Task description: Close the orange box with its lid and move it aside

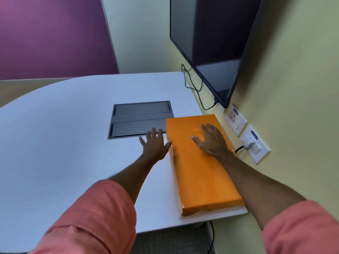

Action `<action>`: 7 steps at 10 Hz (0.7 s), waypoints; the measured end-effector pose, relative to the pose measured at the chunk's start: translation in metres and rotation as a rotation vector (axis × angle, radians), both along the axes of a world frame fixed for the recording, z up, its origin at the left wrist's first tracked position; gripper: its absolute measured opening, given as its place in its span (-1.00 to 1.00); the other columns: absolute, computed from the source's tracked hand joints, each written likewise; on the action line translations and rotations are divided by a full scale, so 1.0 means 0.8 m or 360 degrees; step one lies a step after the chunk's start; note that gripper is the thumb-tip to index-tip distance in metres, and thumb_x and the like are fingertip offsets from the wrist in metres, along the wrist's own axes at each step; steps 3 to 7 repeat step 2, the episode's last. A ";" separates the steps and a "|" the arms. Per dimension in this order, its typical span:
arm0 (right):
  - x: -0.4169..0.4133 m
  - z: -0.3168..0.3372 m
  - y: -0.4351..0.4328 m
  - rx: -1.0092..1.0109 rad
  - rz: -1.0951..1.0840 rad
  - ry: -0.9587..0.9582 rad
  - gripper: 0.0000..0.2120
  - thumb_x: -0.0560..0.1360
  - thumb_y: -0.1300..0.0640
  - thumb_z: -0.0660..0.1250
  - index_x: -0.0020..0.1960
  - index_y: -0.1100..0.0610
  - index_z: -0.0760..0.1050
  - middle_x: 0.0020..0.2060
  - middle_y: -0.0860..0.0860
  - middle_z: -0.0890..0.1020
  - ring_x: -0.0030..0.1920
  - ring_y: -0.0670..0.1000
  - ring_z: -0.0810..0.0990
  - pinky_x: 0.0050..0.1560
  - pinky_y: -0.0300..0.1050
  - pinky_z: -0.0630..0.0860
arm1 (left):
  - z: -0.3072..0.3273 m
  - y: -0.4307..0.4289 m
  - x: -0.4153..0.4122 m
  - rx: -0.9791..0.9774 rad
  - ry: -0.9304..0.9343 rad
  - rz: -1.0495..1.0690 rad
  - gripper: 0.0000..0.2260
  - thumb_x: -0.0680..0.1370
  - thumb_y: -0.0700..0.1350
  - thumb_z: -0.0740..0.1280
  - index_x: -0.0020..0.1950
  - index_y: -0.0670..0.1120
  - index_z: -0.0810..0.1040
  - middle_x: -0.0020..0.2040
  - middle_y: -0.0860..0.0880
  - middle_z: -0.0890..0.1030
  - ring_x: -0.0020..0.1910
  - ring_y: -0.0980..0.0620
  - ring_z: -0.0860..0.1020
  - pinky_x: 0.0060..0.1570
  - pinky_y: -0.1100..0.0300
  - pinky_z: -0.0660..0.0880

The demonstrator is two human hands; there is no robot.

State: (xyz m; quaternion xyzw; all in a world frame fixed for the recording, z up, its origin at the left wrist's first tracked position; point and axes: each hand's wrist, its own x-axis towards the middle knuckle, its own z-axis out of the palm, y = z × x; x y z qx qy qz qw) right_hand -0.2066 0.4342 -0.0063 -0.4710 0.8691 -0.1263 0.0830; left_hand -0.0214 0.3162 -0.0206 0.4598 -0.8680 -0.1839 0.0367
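The orange box (pixel 200 173) lies long and flat at the right edge of the white table (pixel 64 143), beside the wall, with its orange lid on top. My right hand (pixel 211 139) rests flat on the far half of the lid, fingers spread. My left hand (pixel 156 143) is open next to the box's left side, its thumb touching the box's upper left edge and its fingers over the table.
A grey recessed cable hatch (pixel 139 119) sits in the table just beyond my left hand. A dark screen (pixel 207 43) hangs on the yellow wall at the right, with wall sockets (pixel 254 143), a plugged adapter and black cables below it.
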 end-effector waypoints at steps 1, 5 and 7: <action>0.029 0.010 -0.030 -0.0036 0.0051 0.0116 -0.30 0.53 -0.25 0.09 0.52 0.15 0.14 0.52 0.18 0.22 0.53 0.17 0.14 0.52 0.18 0.09 | 0.012 -0.023 0.022 -0.0135 -0.0058 -0.0009 -0.35 0.58 0.23 0.10 0.56 -0.10 0.07 0.60 -0.16 0.00 0.58 -0.21 -0.05 0.45 -0.33 -0.10; 0.078 0.021 -0.083 -0.0115 0.0166 0.0226 -0.34 0.54 -0.23 0.06 0.50 0.14 0.18 0.50 0.17 0.26 0.52 0.16 0.17 0.51 0.18 0.09 | 0.028 -0.061 0.060 -0.0274 -0.0072 0.0017 -0.33 0.58 0.25 0.05 0.58 -0.09 0.04 0.61 -0.15 -0.05 0.59 -0.18 -0.11 0.47 -0.30 -0.17; 0.078 0.021 -0.083 -0.0115 0.0166 0.0226 -0.34 0.54 -0.23 0.06 0.50 0.14 0.18 0.50 0.17 0.26 0.52 0.16 0.17 0.51 0.18 0.09 | 0.028 -0.061 0.060 -0.0274 -0.0072 0.0017 -0.33 0.58 0.25 0.05 0.58 -0.09 0.04 0.61 -0.15 -0.05 0.59 -0.18 -0.11 0.47 -0.30 -0.17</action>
